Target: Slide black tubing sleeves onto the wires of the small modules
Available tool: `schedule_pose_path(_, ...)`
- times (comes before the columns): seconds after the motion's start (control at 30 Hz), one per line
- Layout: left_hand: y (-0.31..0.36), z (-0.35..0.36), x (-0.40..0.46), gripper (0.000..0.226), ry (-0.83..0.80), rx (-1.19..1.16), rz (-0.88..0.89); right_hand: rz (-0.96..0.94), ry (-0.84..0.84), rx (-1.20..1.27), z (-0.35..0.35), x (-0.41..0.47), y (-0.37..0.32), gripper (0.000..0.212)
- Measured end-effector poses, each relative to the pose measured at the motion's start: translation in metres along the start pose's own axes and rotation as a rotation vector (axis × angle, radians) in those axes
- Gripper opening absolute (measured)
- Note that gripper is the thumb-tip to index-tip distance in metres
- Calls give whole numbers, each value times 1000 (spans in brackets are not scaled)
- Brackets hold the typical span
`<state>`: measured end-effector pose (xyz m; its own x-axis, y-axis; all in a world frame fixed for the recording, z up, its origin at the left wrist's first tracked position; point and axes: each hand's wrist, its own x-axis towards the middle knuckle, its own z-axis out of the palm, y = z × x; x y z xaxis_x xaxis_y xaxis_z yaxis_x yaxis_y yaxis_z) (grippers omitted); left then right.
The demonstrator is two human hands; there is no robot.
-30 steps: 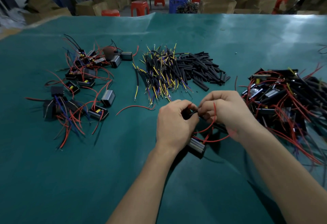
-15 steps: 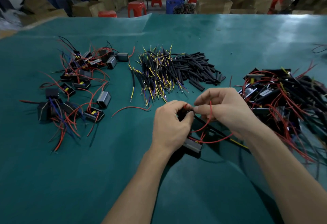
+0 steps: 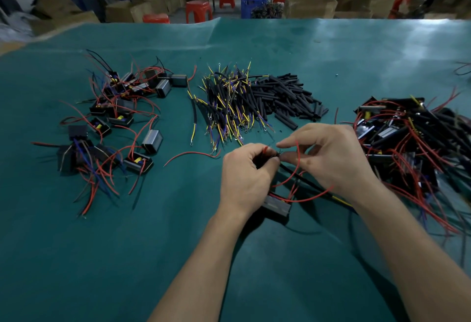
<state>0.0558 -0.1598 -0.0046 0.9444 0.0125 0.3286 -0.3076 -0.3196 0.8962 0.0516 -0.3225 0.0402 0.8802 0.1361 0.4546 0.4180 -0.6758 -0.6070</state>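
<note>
Black sleeve (image 3: pixel 266 159) is pinched in the left hand (image 3: pixel 246 176), just above the module (image 3: pixel 276 205), its long axis running roughly left-right toward the right hand (image 3: pixel 328 160). Right thumb and forefinger pinch the red wire (image 3: pixel 293 169) tip right at the sleeve's mouth. Looks like threading step: wire goes leftward along that axis; left only holds.

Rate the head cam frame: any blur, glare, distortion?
Head view: centre fairly sharp, left hand and right hand readable; wire pile at right edge smeared by motion blur; pale glare patches on the green mat far right; wide-angle bowing curves the mat's far edge; background boxes soft and dim.
</note>
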Motion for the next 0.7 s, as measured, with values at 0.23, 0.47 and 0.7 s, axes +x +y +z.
schedule_pose_path(0.23, 0, -1, 1, 9, -10, -19, -11, -84, -43, -129, -1, 1, -1, 9)
schedule_pose_path(0.47, 0, 1, -2, 15, -2, 75, 108, -102, -74, -260, 1, 0, -5, 5)
schedule_pose_path(0.7, 0, 3, -3, 11, -3, 115, 170, 14, -157, -250, -2, -1, -11, 14)
